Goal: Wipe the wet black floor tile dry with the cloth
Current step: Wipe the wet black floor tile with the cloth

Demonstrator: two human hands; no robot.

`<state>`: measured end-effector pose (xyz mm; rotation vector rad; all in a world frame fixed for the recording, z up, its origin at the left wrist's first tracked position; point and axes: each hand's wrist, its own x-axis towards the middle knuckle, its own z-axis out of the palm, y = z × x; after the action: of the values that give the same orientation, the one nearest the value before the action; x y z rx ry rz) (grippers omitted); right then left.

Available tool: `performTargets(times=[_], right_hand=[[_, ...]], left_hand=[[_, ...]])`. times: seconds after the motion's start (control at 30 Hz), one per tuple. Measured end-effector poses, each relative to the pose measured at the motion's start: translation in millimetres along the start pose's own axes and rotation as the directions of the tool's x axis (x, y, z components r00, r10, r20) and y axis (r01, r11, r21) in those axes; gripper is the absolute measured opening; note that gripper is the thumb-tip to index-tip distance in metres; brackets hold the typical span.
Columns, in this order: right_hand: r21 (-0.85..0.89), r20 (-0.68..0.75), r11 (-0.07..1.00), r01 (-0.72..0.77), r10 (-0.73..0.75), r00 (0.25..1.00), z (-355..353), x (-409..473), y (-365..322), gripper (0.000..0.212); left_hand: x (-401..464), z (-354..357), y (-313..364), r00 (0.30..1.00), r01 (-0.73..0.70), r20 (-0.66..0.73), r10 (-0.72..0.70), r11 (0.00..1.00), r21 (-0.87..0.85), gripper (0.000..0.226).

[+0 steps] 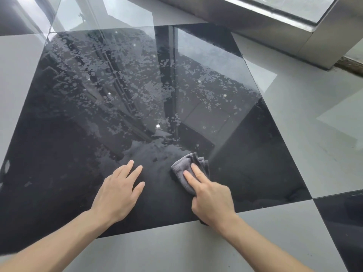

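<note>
A large glossy black floor tile [82, 158] fills the middle of the head view. Water blotches cover its far half, while the near strip looks smoother and darker. A crumpled grey cloth [183, 168] lies on the tile near its front edge. My right hand [211, 197] presses down on the cloth, with two fingers stretched over it and the rest curled around its near end. To the left, my left hand [117, 193] rests flat on the tile with fingers apart, holding nothing.
Grey tiles [176, 248] surround the black one, and another black tile [341, 222] shows at the lower right. A metal-clad step or ledge [284, 34] runs along the far right. The floor reflects windows and frames.
</note>
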<state>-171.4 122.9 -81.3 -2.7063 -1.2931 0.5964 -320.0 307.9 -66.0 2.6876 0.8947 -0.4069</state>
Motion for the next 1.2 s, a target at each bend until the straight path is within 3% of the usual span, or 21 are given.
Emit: performTargets(times=[0.23,0.4,0.6,0.9,0.97,1.1,1.2], right_hand=[[-0.084,-0.117,0.982,-0.170,0.160,0.980,-29.4,45.8,42.6,0.075],[-0.090,-0.115,0.972,-0.218,0.207,0.972,-36.1,62.9,42.1,0.073],[-0.186,-0.030,0.982,-0.041,0.036,0.999,-19.9,47.9,-11.0,0.076],[-0.032,0.151,0.962,0.270,-0.262,0.953,17.2,16.7,-91.7,0.082],[-0.032,0.133,0.953,0.300,-0.293,0.947,17.2,14.0,-97.9,0.083],[-0.150,-0.109,0.941,0.304,-0.321,0.941,3.3,22.1,-86.2,0.081],[-0.069,-0.003,0.977,0.202,-0.203,0.979,-7.6,44.4,-71.5,0.079]], left_hand=[[-18.9,-6.5,-22.0,0.996,0.072,-0.052,-0.073,0.997,-0.007,0.051],[-42.5,-14.7,-54.6,0.967,0.234,-0.070,-0.247,0.960,-0.151,0.049],[-68.2,-22.7,-91.0,0.921,0.386,-0.019,-0.390,0.915,-0.116,0.050],[-44.0,-13.6,-86.7,0.933,0.360,-0.004,-0.360,0.932,-0.052,0.050],[-34.1,-15.9,-88.1,0.923,0.381,-0.016,-0.384,0.921,-0.077,0.049],[-21.8,-18.4,-93.0,0.919,0.390,-0.039,-0.393,0.918,-0.067,0.049],[-22.0,-14.0,-96.2,0.920,0.388,-0.047,-0.390,0.921,-0.045,0.049]])
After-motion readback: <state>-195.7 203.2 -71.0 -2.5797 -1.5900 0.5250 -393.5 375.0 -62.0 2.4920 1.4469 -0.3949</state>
